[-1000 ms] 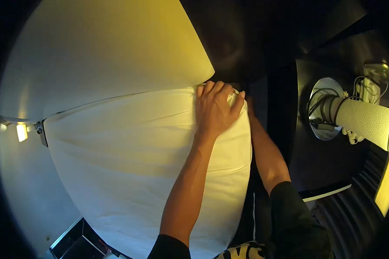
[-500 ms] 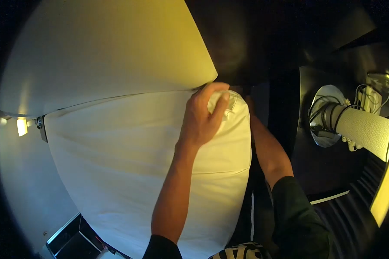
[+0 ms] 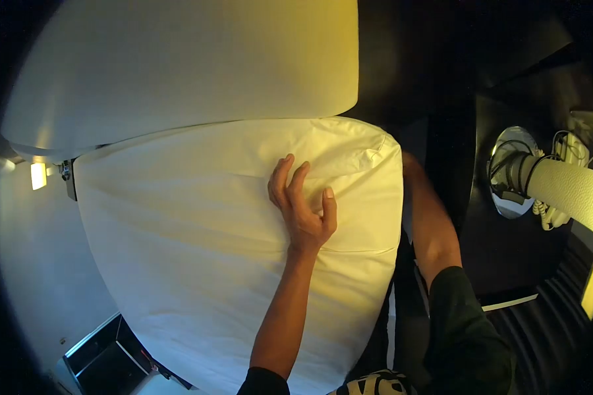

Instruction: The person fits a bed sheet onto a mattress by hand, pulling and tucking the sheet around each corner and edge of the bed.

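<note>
A white sheet (image 3: 197,210) covers a mattress, with creases and a rumpled fold at its far right corner (image 3: 369,157). Over the sheet, a little in from that corner, is my left hand (image 3: 304,209); its fingers are spread and slightly bent, with nothing in them. Whether it presses on the cloth or hovers just above, I cannot tell. My right hand (image 3: 412,168) reaches down along the mattress's right side near the corner. Its fingers are hidden behind the mattress edge.
A large pale headboard (image 3: 197,62) stands against the mattress's far end. To the right, a dark cabinet (image 3: 507,263) has a round cable opening (image 3: 512,141), a cream cylinder (image 3: 563,191) and a white corded phone (image 3: 566,210). A lit lamp (image 3: 38,176) is at left.
My left hand has let go of the bunched sheet at the corner and come back toward me, fingers opening. The corner cloth lies flatter. My right hand stays down at the side.
</note>
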The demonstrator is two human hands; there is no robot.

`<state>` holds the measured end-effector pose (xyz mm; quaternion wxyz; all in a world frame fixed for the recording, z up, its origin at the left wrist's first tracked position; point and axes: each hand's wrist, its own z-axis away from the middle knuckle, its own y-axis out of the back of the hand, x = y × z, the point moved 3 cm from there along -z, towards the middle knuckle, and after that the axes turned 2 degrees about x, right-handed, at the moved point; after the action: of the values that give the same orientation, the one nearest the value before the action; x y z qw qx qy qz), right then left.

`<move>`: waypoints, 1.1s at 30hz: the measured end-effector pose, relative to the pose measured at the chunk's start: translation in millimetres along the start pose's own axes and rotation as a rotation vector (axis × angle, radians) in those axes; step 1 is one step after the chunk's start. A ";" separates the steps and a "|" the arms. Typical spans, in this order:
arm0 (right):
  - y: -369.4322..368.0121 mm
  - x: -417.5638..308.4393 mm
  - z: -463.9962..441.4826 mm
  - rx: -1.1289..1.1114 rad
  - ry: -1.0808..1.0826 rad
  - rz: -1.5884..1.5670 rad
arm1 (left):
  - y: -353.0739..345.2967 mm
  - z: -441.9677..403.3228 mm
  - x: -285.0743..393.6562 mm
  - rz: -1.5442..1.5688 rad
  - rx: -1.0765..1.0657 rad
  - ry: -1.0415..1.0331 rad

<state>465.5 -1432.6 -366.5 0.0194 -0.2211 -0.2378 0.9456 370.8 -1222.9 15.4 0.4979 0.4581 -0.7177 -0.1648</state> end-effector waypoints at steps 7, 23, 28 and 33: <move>28.6 16.8 -54.6 0.385 0.229 0.200 | -3.0 -0.9 0.0 0.004 -0.071 0.008; -2.6 -19.2 -38.2 0.429 0.365 0.706 | 1.6 -2.9 4.5 0.110 -0.066 0.104; -31.2 -11.3 -30.9 0.266 0.342 0.471 | -0.9 -1.9 0.9 0.063 -0.069 0.096; -26.9 -4.9 6.7 0.164 0.295 0.246 | -5.6 1.0 -2.6 0.050 -0.051 0.076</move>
<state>465.2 -1412.5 -346.8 -0.0435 -0.3823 -0.1258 0.9144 372.9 -1223.9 9.7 0.5402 0.4331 -0.7052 -0.1529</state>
